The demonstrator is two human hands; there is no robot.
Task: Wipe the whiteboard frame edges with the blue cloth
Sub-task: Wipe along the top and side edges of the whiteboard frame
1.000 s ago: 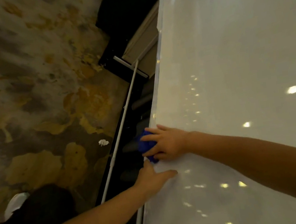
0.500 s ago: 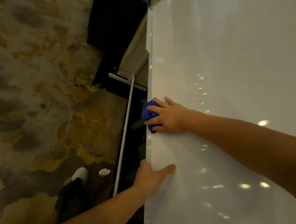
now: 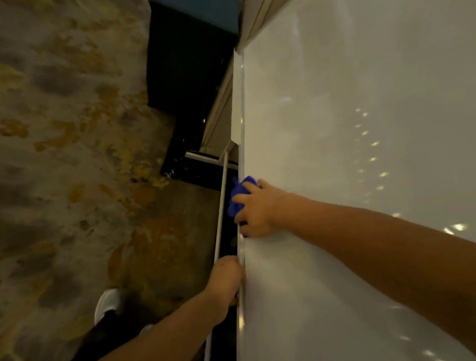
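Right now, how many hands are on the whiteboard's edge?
2. The right hand presses the blue cloth against the frame edge farther along; the left hand grips the same edge nearer the person, its fingers hidden behind it.

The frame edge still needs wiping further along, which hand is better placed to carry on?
Right. The right hand already presses the blue cloth against the whiteboard frame edge, with unwiped edge just ahead. The left hand holds no cloth and grips the edge nearer the person, likely steadying.
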